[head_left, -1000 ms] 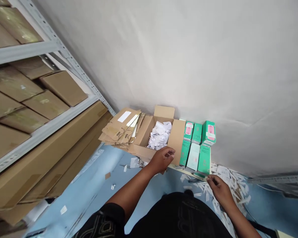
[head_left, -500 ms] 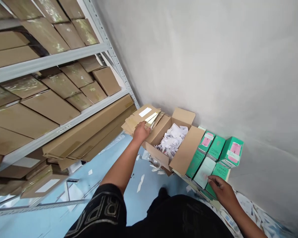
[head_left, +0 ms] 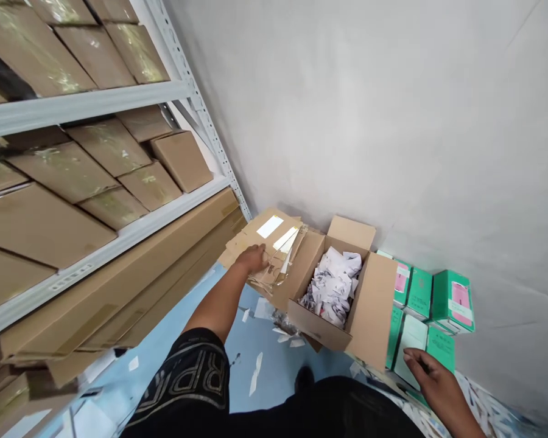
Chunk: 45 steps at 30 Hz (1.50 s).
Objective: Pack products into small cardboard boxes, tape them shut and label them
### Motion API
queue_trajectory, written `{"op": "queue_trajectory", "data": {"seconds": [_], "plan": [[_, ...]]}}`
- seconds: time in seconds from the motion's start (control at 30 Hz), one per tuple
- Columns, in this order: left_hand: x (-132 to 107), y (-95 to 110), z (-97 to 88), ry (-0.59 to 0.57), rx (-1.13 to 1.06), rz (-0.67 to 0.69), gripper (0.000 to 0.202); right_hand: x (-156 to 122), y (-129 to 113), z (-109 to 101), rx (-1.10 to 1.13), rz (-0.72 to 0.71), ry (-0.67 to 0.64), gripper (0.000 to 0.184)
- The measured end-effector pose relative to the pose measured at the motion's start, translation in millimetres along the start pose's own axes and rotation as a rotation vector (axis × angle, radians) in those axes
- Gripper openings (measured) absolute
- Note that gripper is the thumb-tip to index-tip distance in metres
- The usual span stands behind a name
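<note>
Several flattened cardboard sheets (head_left: 252, 236) beside a carton (head_left: 318, 325) were touched by the left hand (head_left: 252, 258), though pinching could not be confirmed; the right hand (head_left: 427, 372) was held loosely curled near green boxes (head_left: 420, 292). The blue floor (head_left: 279, 380) was paper-strewn.

Brown cardboard stack (head_left: 249, 239), white paper scraps (head_left: 333, 283), green-and-pink boxes (head_left: 444, 298)

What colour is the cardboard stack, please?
The cardboard stack is brown with white patches, in the head view.
</note>
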<state>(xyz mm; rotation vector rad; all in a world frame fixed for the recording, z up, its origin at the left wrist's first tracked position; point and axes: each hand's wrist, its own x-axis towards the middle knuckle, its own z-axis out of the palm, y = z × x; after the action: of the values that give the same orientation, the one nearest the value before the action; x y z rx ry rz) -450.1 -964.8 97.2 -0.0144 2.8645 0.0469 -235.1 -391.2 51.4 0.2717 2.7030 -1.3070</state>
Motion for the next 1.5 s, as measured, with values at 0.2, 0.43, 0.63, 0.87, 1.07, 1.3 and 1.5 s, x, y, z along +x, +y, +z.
{"op": "queue_trajectory", "data": {"seconds": [0.2, 0.43, 0.63, 0.87, 1.07, 1.3, 1.5], "plan": [[8.1, -5.2, -3.9, 0.001, 0.073, 0.106, 0.054, -8.4, -40.4, 24.6, -0.015, 0.045, 0.066, 0.047], [-2.4, 10.8, -16.0, 0.086, 0.11, 0.091, 0.033, -24.6, -48.7, 35.1, -0.082, 0.018, 0.088, 0.047], [-35.4, 1.8, -85.5, 0.325, 0.105, -0.02, 0.037, -47.6, -53.5, 30.6, -0.05, -0.004, 0.159, 0.046], [-117.8, 62.8, -140.3, 0.751, 0.093, 0.096, 0.038, -101.4, -28.4, 9.4, 0.004, -0.01, 0.25, 0.045], [-147.0, 147.9, -170.3, 1.001, -0.018, 0.039, 0.037, -181.8, 38.3, -12.4, 0.038, 0.052, 0.235, 0.044], [-226.4, 254.6, -190.3, 1.038, -0.489, 0.303, 0.026, -280.9, 127.9, -35.3, 0.144, 0.191, 0.342, 0.048], [-294.0, 397.3, -144.1, 0.656, -1.048, 0.742, 0.037, -333.8, 150.8, -80.2, 0.267, 0.231, 0.483, 0.043]]}}
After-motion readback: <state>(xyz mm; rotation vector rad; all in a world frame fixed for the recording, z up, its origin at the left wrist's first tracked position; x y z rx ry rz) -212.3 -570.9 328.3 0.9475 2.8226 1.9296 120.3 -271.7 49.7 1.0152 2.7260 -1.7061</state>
